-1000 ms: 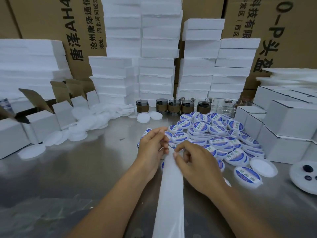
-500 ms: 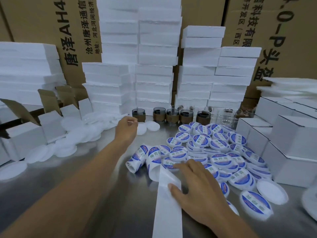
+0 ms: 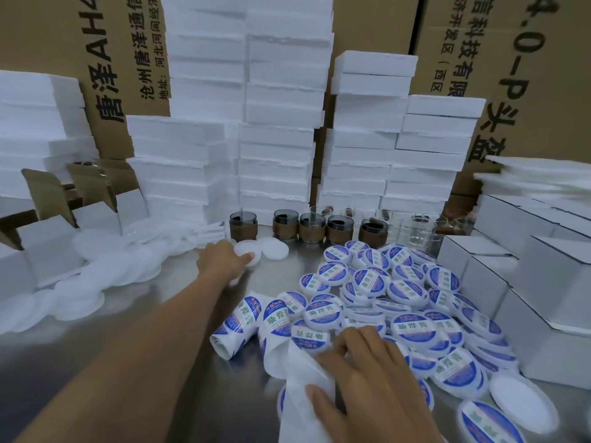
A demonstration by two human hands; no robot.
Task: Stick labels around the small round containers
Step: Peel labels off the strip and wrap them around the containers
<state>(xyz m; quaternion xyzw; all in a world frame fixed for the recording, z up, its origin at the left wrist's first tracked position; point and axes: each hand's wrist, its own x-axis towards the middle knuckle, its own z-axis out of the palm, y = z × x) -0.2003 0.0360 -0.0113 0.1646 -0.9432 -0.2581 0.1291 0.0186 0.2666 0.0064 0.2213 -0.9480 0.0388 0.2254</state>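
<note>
My left hand [image 3: 220, 257] reaches far across the steel table, and its thumb and hidden fingers pinch the near rim of a plain white round container [image 3: 248, 249]. A second plain container [image 3: 274, 247] lies beside it. My right hand [image 3: 367, 388] rests near the front, thumb and bent fingers pressing on the white backing strip [image 3: 299, 407]. That strip runs from the roll of blue labels [image 3: 236, 327]. A heap of labelled containers [image 3: 409, 327] spreads from under my right hand toward the back right.
More plain white containers [image 3: 105, 273] are heaped at the left by open cartons [image 3: 48, 251]. Glass cups with brown sleeves [image 3: 311, 228] line the back under stacked foam blocks [image 3: 275, 161]. White cartons [image 3: 527, 282] wall the right side. A loose white lid [image 3: 521, 398] lies near them.
My left hand left the strip, reached out to the far left, then shifted right onto the plain container. My right hand stayed on the strip. The view moved closer.
</note>
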